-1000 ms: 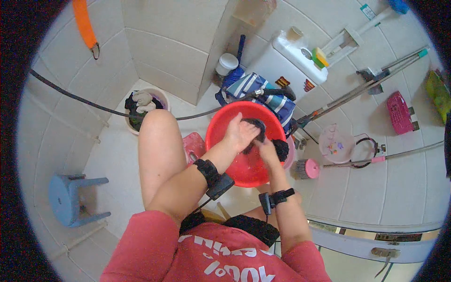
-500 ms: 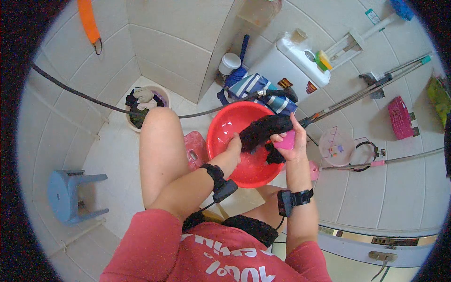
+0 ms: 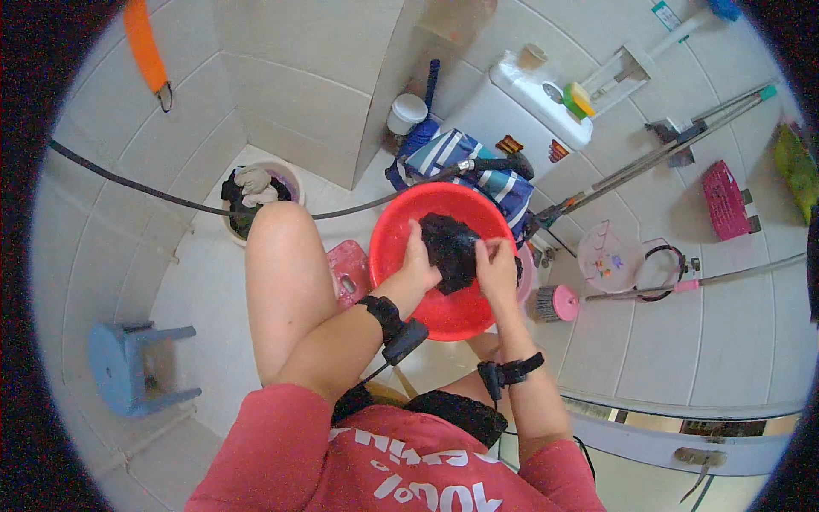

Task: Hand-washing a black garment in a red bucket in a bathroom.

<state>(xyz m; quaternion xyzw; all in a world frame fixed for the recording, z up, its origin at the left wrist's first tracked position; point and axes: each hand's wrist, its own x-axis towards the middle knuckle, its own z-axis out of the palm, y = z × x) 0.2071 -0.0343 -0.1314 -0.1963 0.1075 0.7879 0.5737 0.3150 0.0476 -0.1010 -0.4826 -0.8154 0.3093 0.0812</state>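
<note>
A crumpled black cloth (image 3: 450, 256) is spread between my hands over the red basin (image 3: 388, 224), where a little shallow water seems to glisten. My left hand (image 3: 418, 263) grips its left side, with the fingers partly behind the fabric. At the cloth's right edge, my right hand (image 3: 496, 269) pinches it between bent fingers. More dark fabric shows beside the right hand at the basin's rim. The pink block is out of sight. Dark straps with small black boxes circle both wrists.
Left of the basin is a pink plastic stool (image 3: 348, 271); a blue stool (image 3: 119, 369) stands further left. A pale tub (image 3: 294, 183) holds clothes. A dark hose (image 3: 183, 201) crosses above the basin, near a striped bag (image 3: 456, 154). A pink brush (image 3: 560, 303) lies right.
My right hand has come down and left to the black cloth; the pink block it held no longer shows. The cloth has been pulled down and left, and bunched between both hands.
</note>
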